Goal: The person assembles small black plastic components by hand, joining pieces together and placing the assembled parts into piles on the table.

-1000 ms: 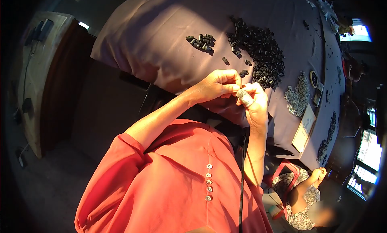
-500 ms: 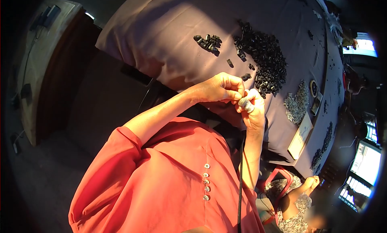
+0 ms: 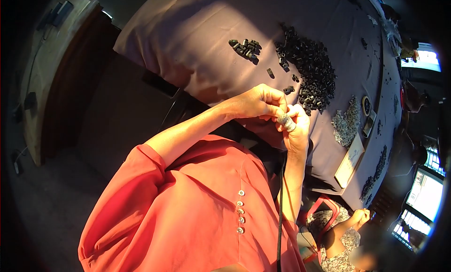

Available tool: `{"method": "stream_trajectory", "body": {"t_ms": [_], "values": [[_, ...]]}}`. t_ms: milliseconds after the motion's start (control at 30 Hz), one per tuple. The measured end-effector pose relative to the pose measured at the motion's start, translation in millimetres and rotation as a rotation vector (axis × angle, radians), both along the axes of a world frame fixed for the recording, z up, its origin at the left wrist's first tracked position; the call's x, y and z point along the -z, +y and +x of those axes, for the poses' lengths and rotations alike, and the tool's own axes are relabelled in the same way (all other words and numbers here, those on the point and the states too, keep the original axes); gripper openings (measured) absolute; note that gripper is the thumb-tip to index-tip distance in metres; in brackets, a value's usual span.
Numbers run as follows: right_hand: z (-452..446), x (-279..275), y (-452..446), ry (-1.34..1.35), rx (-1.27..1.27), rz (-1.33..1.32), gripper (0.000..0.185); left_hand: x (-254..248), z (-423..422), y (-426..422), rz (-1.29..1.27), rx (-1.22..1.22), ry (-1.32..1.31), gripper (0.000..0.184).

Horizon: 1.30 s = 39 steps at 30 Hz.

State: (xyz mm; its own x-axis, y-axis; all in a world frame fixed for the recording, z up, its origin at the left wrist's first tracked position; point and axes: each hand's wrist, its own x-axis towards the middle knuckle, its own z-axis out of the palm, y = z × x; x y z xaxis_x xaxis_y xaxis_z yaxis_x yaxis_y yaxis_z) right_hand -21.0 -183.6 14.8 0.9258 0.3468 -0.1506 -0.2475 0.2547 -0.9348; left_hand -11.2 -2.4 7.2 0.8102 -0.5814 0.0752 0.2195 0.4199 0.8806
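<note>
My left hand (image 3: 263, 102) and my right hand (image 3: 297, 128) meet just off the near edge of the cloth-covered table (image 3: 211, 41). The left thumb and index finger are pinched together against the right fingertips. My right fingers are curled, and one digit is wrapped in pale grey tape (image 3: 286, 122). Whatever lies between the fingertips is too small or hidden to make out. Closest to the hands on the cloth are a few loose black parts (image 3: 288, 90). Behind them spreads a large pile of small black parts (image 3: 317, 77).
A smaller group of black parts (image 3: 245, 50) lies to the left. Toward the right are a heap of small silvery pieces (image 3: 346, 121), a roll of tape (image 3: 366, 105) and a pale board (image 3: 350, 160). A dark cable (image 3: 281, 215) hangs before me. Another person's hand (image 3: 361, 217) shows lower right.
Both hands stay pinched together in nearly the same place, with only slight finger movement. The view has shifted a little, and the other person's hand is slightly lower.
</note>
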Motion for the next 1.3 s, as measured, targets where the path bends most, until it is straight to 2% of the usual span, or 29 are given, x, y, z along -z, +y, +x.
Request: {"method": "stream_trajectory", "body": {"t_ms": [67,233,267,367,500,567,600,700,800,933,1033,1133,1233,1300], "values": [[2,-6,6,-0.030,0.030,-0.073,0.015,5,2,1,-0.162,0.023,0.080,0.002],[3,-22,22,-0.191,0.060,-0.293,0.019,19,7,-4,-0.282,-0.086,0.084,0.018],[3,-20,17,-0.223,0.008,-0.349,0.028,19,6,-4,-0.291,-0.094,0.108,0.018],[7,-38,20,-0.188,-0.093,-0.449,0.023,18,6,-4,-0.286,-0.095,0.141,0.017],[15,-44,20,-0.240,-0.118,-0.447,0.021,17,6,-5,-0.249,-0.134,0.137,0.014],[23,-44,19,-0.286,-0.088,-0.432,0.021,13,5,-4,-0.291,-0.124,0.254,0.013],[30,-41,14,-0.388,-0.048,-0.507,0.023,11,4,-3,-0.313,-0.117,0.313,0.014],[58,-37,13,-0.294,-0.039,-0.262,0.019,4,4,3,-0.133,0.019,0.115,0.017],[77,-41,37,-0.375,-0.027,-0.527,0.020,6,4,1,-0.186,0.056,0.106,0.018],[86,-42,73,-0.452,-0.151,-0.773,0.016,8,5,3,-0.200,0.105,0.098,0.016],[90,-44,95,-0.405,-0.199,-0.823,0.019,10,5,2,-0.206,0.101,0.090,0.016],[97,-37,108,-0.510,-0.222,-0.705,0.024,10,5,2,-0.209,0.079,0.095,0.015],[99,-39,110,-0.587,-0.226,-0.831,0.029,9,5,2,-0.206,0.061,0.122,0.014],[98,-35,108,-0.548,-0.127,-0.692,0.031,9,5,2,-0.218,0.061,0.118,0.013]]}}
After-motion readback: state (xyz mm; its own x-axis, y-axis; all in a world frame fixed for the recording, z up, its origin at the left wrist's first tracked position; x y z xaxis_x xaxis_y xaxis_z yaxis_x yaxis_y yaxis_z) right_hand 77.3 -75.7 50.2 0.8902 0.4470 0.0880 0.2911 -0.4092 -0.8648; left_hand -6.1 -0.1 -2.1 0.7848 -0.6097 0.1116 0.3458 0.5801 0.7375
